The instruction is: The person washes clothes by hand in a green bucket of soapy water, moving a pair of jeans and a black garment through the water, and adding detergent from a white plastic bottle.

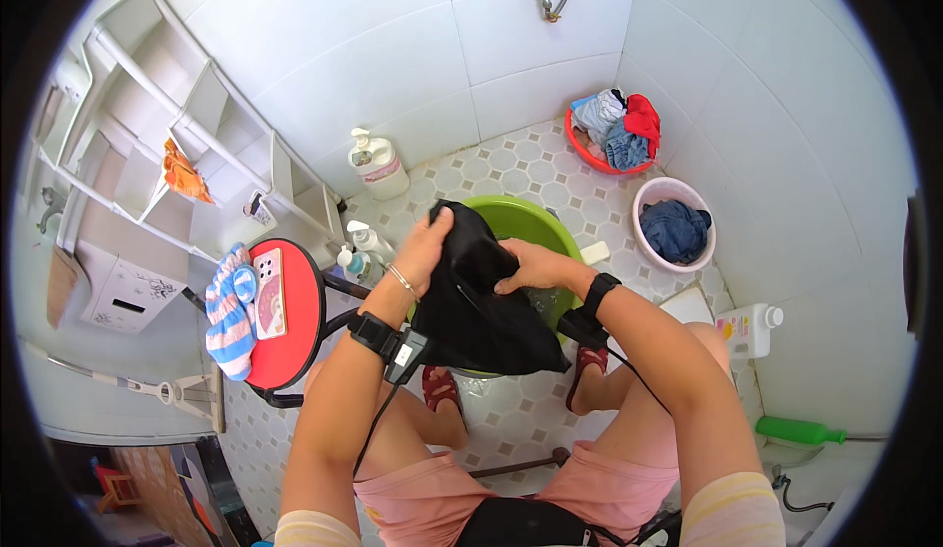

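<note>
A black cloth garment [479, 296] hangs between my two hands over a green plastic basin [516, 212] on the tiled floor. My left hand [423, 252] pinches its upper left part, thumb on top. On its right side my right hand [534, 266] grips the fabric with thumb and fingers. The cloth hides much of the basin; some water shows inside at the right. A white handle-like object [594, 253] sticks out by the basin's right rim.
Pump bottles [379, 168] stand at the left wall. A red stool [298, 311] holds a phone and a striped cloth. Farther right are a red basin [611, 168] and a pale basin [641, 241] with clothes, and a white jug [748, 330]. Shelving [214, 149] lines the left.
</note>
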`<state>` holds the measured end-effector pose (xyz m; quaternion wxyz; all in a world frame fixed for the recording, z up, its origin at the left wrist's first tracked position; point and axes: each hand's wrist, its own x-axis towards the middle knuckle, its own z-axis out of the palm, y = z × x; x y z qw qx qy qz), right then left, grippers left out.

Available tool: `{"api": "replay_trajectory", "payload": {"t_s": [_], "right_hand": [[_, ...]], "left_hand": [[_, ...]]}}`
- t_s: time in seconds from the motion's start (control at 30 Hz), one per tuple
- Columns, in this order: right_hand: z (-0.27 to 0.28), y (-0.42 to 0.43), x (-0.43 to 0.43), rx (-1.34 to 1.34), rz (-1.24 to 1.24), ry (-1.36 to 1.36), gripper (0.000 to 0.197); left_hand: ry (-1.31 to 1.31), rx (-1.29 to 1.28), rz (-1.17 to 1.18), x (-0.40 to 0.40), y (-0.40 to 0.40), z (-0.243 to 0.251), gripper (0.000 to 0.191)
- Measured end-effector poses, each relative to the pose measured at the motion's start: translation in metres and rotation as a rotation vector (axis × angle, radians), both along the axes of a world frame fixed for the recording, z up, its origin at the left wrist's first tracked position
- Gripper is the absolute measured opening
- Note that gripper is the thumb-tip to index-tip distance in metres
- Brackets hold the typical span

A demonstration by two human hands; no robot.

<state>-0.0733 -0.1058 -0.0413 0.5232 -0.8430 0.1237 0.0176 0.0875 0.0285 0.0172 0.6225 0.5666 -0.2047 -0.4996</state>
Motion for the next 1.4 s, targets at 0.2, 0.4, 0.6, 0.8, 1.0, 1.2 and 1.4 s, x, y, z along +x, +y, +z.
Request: {"api": "replay_trajectory", "payload": {"t_s": [0.2,0.4,0.6,0.8,1.0,1.2,1.4], "right_hand": [[-0.007,-0.011,-0.007,0.580,-0.380,0.021,0.037],[0.017,-0.012,0.006,0.853,-0.573,-0.166,0.030],[0.038,0.010,0.019,0.757,-0.410,-0.110,0.062],[0.017,0.019,0.020,0.331,-0.177,0.040,0.049],[0.009,0.029,0.041,0.471,-0.824,-0.211,0.041],[0.063,0.089,0.048,-0.052,-0.621,-0.449,0.026],[0.044,0.055,0.052,-0.213,-0.704,-0.273,0.025]], "left_hand": [[0.023,0.168,0.092,0.026,0.008,0.015,0.049],[-0.128,0.340,-0.162,0.014,0.007,-0.030,0.045],[-0.122,0.095,0.267,0.026,-0.003,-0.046,0.041],[-0.387,0.219,0.608,0.025,-0.005,-0.038,0.047],[0.039,0.382,0.481,0.005,-0.018,-0.096,0.082],[0.915,-0.038,0.398,-0.013,-0.033,-0.109,0.039],[0.922,-0.254,0.080,-0.035,-0.044,-0.091,0.043]]}}
